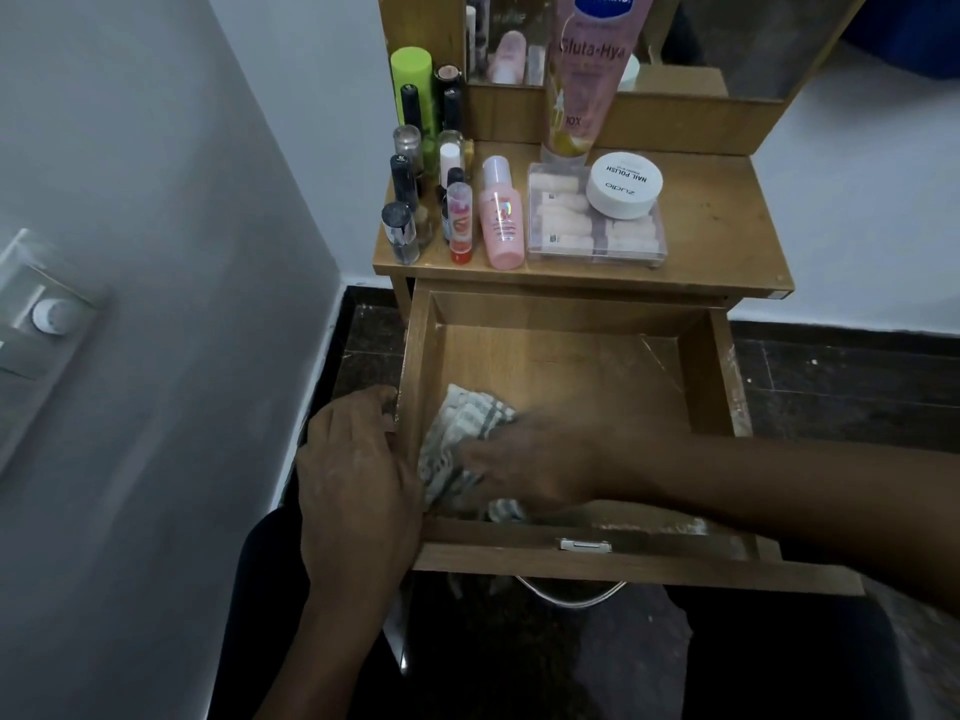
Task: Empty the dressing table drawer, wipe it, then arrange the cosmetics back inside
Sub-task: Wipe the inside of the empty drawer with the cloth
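Note:
The wooden drawer [722, 376] is pulled out and holds only a checked cloth [462, 428] in its near left corner. My right hand [530, 459] presses on the cloth inside the drawer and is blurred. My left hand [358, 470] grips the drawer's left wall from outside. On the table top [717, 220] stand the cosmetics: several nail polish bottles [402, 231], a pink bottle [500, 220], a lip balm [459, 223], a clear box [592, 231] with a white nail polish remover tub [625, 184] on it, and a pink Vaseline tube [592, 70].
A green can [413, 80] stands at the back left of the table top, below the mirror [727, 39]. A grey wall with a switch plate [47, 314] is on the left. The floor [831, 376] is dark tile. A metal handle [566, 595] hangs under the drawer front.

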